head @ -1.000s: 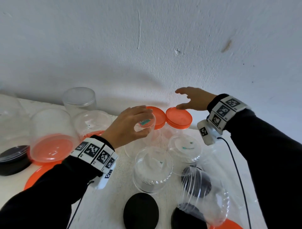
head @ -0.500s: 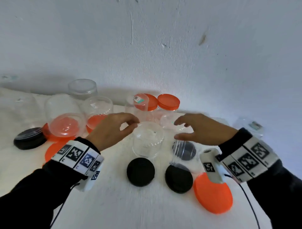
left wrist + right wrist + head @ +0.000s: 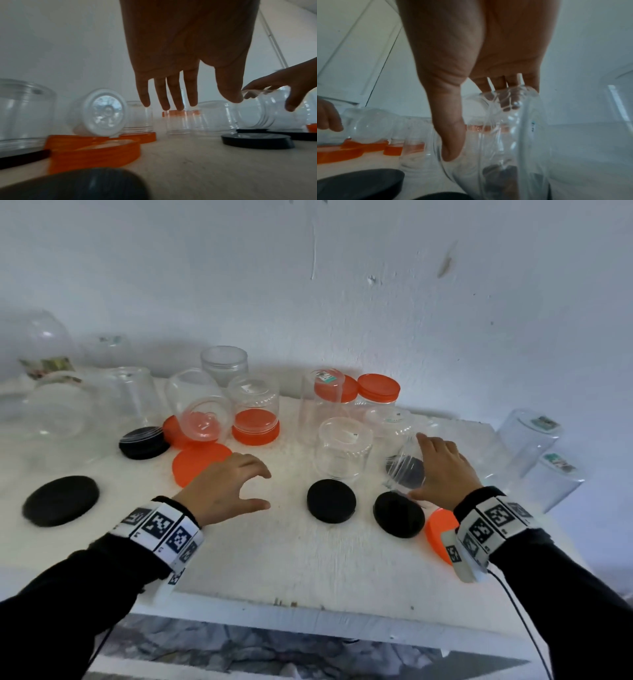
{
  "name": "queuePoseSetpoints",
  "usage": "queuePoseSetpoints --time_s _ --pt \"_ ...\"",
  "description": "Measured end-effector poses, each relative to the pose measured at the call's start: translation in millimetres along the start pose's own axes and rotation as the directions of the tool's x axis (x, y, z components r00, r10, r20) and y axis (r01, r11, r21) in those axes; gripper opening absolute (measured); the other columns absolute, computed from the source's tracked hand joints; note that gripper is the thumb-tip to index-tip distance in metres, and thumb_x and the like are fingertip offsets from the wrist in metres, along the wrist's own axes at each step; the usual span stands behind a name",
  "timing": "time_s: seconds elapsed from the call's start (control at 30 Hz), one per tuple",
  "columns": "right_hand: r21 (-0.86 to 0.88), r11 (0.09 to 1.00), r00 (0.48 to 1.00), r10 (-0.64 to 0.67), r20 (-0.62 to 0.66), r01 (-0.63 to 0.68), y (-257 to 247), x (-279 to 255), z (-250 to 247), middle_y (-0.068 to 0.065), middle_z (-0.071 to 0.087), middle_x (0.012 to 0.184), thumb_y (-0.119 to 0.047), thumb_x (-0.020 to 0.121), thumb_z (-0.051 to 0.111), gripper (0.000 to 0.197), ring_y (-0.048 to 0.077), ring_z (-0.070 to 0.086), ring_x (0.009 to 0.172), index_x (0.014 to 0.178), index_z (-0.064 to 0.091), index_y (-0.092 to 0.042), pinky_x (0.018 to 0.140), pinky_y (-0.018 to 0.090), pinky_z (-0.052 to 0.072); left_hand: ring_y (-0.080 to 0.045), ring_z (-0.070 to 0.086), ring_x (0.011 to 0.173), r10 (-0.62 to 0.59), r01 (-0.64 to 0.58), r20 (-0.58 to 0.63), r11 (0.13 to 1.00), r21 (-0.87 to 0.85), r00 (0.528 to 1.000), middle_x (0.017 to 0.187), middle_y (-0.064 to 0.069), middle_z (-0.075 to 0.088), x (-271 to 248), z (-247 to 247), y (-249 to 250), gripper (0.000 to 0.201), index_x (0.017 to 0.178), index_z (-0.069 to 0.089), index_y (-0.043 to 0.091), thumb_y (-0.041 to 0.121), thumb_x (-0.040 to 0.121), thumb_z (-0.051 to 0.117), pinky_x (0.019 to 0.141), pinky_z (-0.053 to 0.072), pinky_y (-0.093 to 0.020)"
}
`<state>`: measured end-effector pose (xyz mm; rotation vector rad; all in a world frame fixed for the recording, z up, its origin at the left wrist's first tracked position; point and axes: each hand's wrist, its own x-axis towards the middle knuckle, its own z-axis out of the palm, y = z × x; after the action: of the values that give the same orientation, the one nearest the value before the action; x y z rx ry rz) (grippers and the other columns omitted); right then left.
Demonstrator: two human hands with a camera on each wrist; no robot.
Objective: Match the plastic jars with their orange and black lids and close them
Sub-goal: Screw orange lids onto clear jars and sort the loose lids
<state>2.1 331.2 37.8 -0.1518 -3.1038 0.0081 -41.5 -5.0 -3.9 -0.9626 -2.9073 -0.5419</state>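
Observation:
Clear plastic jars and loose lids lie spread over a white table [image 3: 291, 570]. My right hand [image 3: 416, 467] [image 3: 481, 131] holds a clear jar [image 3: 404, 463] [image 3: 505, 148] that lies tipped on its side, thumb at its mouth and fingers over its far side. A black lid [image 3: 409, 475] shows through that jar. My left hand [image 3: 265, 489] [image 3: 202, 102] hovers empty with fingers spread, just right of a loose orange lid [image 3: 195, 462]. Two loose black lids [image 3: 331, 501] [image 3: 398, 514] lie between my hands. An upside-down clear jar [image 3: 342, 446] stands behind them.
Two jars with orange lids [image 3: 378, 388] stand by the wall. An inverted jar sits on an orange lid [image 3: 255, 433]. More black lids [image 3: 61, 505] [image 3: 144, 442] lie left. An orange lid [image 3: 438, 529] sits under my right wrist. Clear jars [image 3: 527, 440] stand at the right edge.
My right hand came down and closed round the tipped jar. My left hand drew back left from the upside-down jar. The head view pulled back and tilted down.

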Motion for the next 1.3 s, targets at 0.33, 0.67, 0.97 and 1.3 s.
queuePoseSetpoints --time_s 0.33,0.67,0.97,1.3 --pt "0.282 0.952 0.972 -0.057 -0.229 0.123 -44 -27 -20 0.008 0.032 0.132 -0.032 0.055 0.084 0.106 0.026 0.030 0.121 0.140 0.026 -0.009 0.099 0.038 0.033 -0.015 0.030 0.133 -0.195 0.188 0.081 0.978 0.086 0.978 0.146 0.003 0.034 -20 -27 -52 0.072 0.138 0.040 0.022 0.048 0.077 0.068 0.106 0.025 -0.027" --pt "0.660 0.744 0.994 -0.097 -0.051 0.106 -134 -30 11 -0.006 0.030 0.124 -0.032 0.055 0.088 0.105 0.015 0.037 0.121 0.140 0.029 -0.015 0.102 0.024 0.037 -0.016 0.019 0.140 -0.171 0.143 0.268 0.982 0.123 0.948 0.153 0.005 0.019 -6 -31 -95 0.074 0.143 0.028 0.026 0.050 0.081 0.061 0.113 0.021 -0.037" --pt "0.763 0.645 0.999 0.040 0.022 -0.043 -181 -26 40 -0.005 0.037 0.129 -0.031 0.057 0.088 0.101 0.010 0.042 0.115 0.140 0.031 -0.018 0.096 0.023 0.036 -0.020 0.017 0.139 -0.081 0.027 0.378 0.989 0.144 0.922 0.153 0.001 0.020 5 -30 -125 0.075 0.145 0.022 0.024 0.048 0.084 0.059 0.113 0.019 -0.035" --pt "0.855 0.505 0.992 0.109 0.070 -0.116 -196 -25 61 0.002 0.032 0.140 -0.027 0.057 0.087 0.107 0.017 0.037 0.127 0.142 0.021 -0.025 0.110 0.040 0.034 -0.027 0.010 0.138 0.012 -0.057 0.386 0.993 0.105 0.922 0.152 -0.003 0.013 3 -30 -148 0.075 0.138 0.033 0.029 0.047 0.075 0.070 0.113 0.018 -0.044"
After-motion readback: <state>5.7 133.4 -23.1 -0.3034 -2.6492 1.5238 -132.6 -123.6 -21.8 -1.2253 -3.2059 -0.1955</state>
